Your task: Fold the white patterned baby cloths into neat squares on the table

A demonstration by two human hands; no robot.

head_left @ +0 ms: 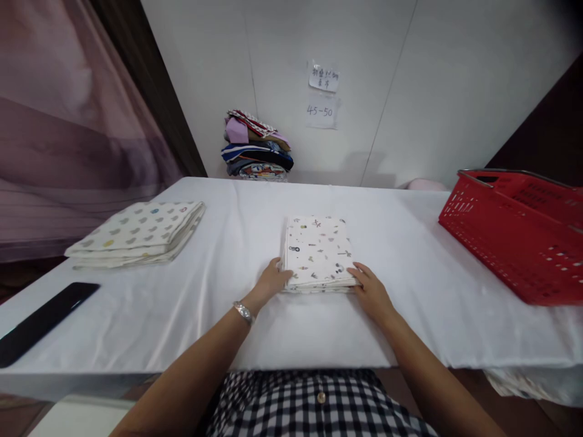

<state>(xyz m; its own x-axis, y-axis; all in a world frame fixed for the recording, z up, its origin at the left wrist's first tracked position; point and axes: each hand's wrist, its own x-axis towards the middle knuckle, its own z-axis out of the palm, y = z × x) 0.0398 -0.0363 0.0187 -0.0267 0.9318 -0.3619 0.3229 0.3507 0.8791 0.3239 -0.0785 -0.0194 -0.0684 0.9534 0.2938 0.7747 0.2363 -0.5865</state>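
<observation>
Your left hand (pixel 272 280) has its fingers spread loose along the near-left corner of the folded cloth (pixel 317 252), thumb on top, not really clamped; your right hand (pixel 371 290) does the same at the near-right corner, fingers flat & curled a bit over the edge. So both hands are resting on/pinching the cloth's near edge, w/ no full grasp I can see. The cloth sits mid-table on the white sheet (pixel 410 255), right in front of you, layers squared up. Risk, as I judge it: w/ only the near corners held, a pull or lift could let the top layers slide & fan out, or drag the sheet under it into wrinkles. The sheet looks slick, so the whole stack could skate sideways too. Going outward: a second folded cloth (pixel 139 233) lies well to the left, a dark flat bar (pixel 43 321) near the left edge, a red basket (pixel 519 230) to the right, a clothes pile (pixel 255 149) at the wall. Writing: the lower paper note (pixel 321 111) reads "45-50"; the upper note (pixel 324 78) is handwritten, too small to read. No brands visible.
</observation>
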